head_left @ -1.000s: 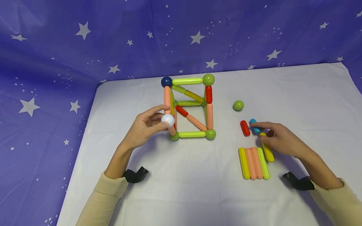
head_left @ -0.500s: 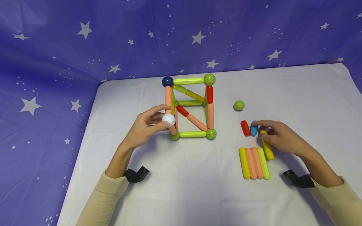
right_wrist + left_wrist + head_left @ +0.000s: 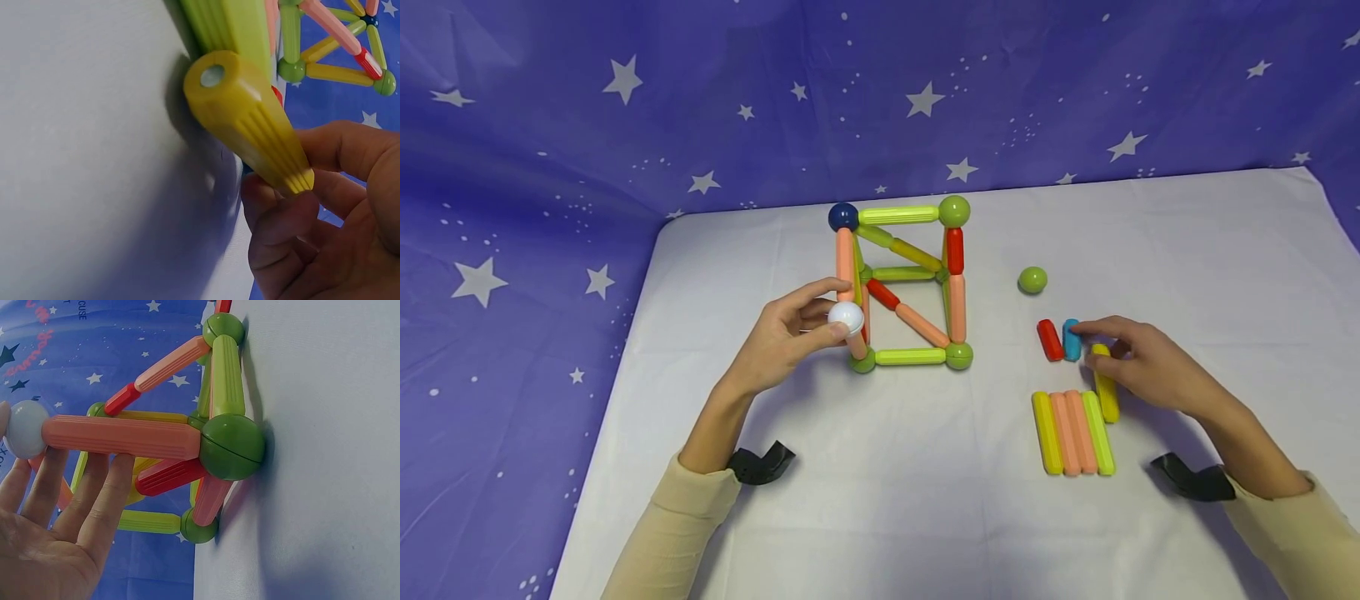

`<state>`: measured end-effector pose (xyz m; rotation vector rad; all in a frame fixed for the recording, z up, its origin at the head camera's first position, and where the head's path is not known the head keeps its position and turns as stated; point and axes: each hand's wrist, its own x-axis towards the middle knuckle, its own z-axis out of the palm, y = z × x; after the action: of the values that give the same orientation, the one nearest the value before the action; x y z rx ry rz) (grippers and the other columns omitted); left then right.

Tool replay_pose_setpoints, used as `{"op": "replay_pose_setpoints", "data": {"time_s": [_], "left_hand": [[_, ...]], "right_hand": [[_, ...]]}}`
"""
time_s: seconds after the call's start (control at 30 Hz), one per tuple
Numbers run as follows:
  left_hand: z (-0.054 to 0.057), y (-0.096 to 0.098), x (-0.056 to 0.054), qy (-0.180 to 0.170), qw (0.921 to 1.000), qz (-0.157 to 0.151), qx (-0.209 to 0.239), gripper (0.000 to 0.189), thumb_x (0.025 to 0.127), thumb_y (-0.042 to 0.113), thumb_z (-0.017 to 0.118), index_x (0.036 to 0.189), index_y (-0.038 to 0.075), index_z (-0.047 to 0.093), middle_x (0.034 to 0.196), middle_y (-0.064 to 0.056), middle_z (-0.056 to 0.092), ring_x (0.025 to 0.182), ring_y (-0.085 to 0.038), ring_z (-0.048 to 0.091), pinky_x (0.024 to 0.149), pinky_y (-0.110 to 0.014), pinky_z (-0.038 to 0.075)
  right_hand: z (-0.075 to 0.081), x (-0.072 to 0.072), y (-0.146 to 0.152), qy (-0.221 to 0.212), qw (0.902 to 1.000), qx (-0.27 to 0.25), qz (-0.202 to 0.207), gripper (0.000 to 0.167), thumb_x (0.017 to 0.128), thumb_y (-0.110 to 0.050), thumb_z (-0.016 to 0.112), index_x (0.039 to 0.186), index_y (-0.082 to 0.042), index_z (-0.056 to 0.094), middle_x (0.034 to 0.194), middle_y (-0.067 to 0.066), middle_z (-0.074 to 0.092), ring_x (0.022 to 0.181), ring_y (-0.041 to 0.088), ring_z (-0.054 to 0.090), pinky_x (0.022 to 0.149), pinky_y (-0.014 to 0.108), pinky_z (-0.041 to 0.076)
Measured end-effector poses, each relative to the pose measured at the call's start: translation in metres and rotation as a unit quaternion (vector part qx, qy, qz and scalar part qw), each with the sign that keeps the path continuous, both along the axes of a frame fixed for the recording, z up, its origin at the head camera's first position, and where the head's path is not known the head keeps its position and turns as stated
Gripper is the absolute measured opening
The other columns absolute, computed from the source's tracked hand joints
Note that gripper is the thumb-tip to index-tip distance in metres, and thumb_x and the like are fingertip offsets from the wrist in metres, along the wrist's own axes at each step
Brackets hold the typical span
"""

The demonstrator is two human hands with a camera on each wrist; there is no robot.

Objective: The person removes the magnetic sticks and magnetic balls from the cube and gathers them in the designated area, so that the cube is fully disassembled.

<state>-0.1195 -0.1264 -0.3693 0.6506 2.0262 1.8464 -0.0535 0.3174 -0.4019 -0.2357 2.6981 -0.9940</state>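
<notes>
At the near-left corner of a cube frame of magnetic sticks and balls, my left hand [image 3: 786,342] pinches a white ball [image 3: 846,317]. That ball tops an upright salmon stick [image 3: 119,435], which stands on a green ball [image 3: 232,447]; my fingers lie against the stick. My right hand [image 3: 1150,367] pinches the far end of a yellow stick [image 3: 1106,387] between thumb and fingers. The index fingertip reaches a short blue stick [image 3: 1071,342], lying beside a short red stick [image 3: 1050,340]. In the right wrist view the yellow stick [image 3: 250,119] tilts, its free end towards the camera.
Left of the held yellow stick lies a row of sticks [image 3: 1072,433]: yellow, salmon and light green. A loose green ball [image 3: 1033,280] rests beyond the short sticks. Across the back hangs a purple star-patterned cloth [image 3: 880,92], behind the white-covered table [image 3: 880,500].
My right index finger has turned the short blue stick until it lies nearly alongside the red one. The yellow stick has shifted slightly left and away. My left hand holds still.
</notes>
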Motion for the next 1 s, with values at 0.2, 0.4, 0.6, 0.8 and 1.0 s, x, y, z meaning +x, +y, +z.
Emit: {"op": "replay_pose_setpoints", "data": {"time_s": [0.2, 0.4, 0.6, 0.8, 1.0], "left_hand": [[-0.0003, 0.0002, -0.0001, -0.002, 1.0, 0.0, 0.003, 0.049, 0.092, 0.005, 0.068, 0.138, 0.006, 0.054, 0.116, -0.013, 0.066, 0.104, -0.028, 0.065, 0.085, -0.039, 0.056], [-0.0002, 0.0003, 0.0003, -0.001, 1.0, 0.001, -0.001, 0.049, 0.092, 0.006, 0.069, 0.138, 0.007, 0.054, 0.118, -0.013, 0.065, 0.104, -0.028, 0.065, 0.085, -0.039, 0.056], [0.0001, 0.0001, 0.0005, 0.0, 1.0, 0.002, 0.0, 0.049, 0.092, 0.006, 0.069, 0.138, 0.006, 0.054, 0.116, -0.014, 0.066, 0.104, -0.028, 0.065, 0.085, -0.039, 0.056], [0.0001, 0.0005, 0.0007, -0.008, 0.9999, -0.001, 0.008, 0.049, 0.092, 0.004, 0.067, 0.138, 0.003, 0.052, 0.117, -0.015, 0.065, 0.105, -0.028, 0.065, 0.086, -0.039, 0.056], [0.0003, 0.0009, 0.0008, -0.01, 0.9999, -0.002, 0.011, 0.049, 0.092, 0.004, 0.067, 0.138, 0.002, 0.052, 0.118, -0.014, 0.064, 0.106, -0.028, 0.064, 0.086, -0.039, 0.056]], "right_hand": [[0.0004, -0.0019, -0.001, -0.017, 0.9998, 0.002, -0.003, 0.043, 0.094, -0.006, 0.064, 0.136, -0.001, 0.057, 0.133, 0.021, 0.055, 0.091, 0.029, 0.051, 0.059, 0.025, 0.048], [-0.0001, 0.0002, 0.0003, -0.019, 0.9998, -0.001, -0.007, 0.041, 0.095, -0.009, 0.064, 0.135, -0.002, 0.058, 0.131, 0.021, 0.056, 0.093, 0.03, 0.053, 0.06, 0.026, 0.051], [0.0002, 0.0029, 0.002, -0.023, 0.9997, -0.007, -0.011, 0.037, 0.096, -0.011, 0.065, 0.131, -0.002, 0.06, 0.115, 0.014, 0.066, 0.088, 0.029, 0.053, 0.057, 0.027, 0.052], [-0.0004, 0.0044, 0.0025, -0.016, 0.9998, -0.014, -0.004, 0.037, 0.096, -0.01, 0.064, 0.131, 0.0, 0.06, 0.114, 0.014, 0.066, 0.086, 0.028, 0.052, 0.055, 0.027, 0.051], [0.0011, 0.0064, 0.0041, -0.019, 0.9997, -0.011, -0.01, 0.035, 0.095, -0.009, 0.064, 0.128, 0.0, 0.06, 0.115, 0.016, 0.066, 0.089, 0.031, 0.055, 0.058, 0.028, 0.053]]}}
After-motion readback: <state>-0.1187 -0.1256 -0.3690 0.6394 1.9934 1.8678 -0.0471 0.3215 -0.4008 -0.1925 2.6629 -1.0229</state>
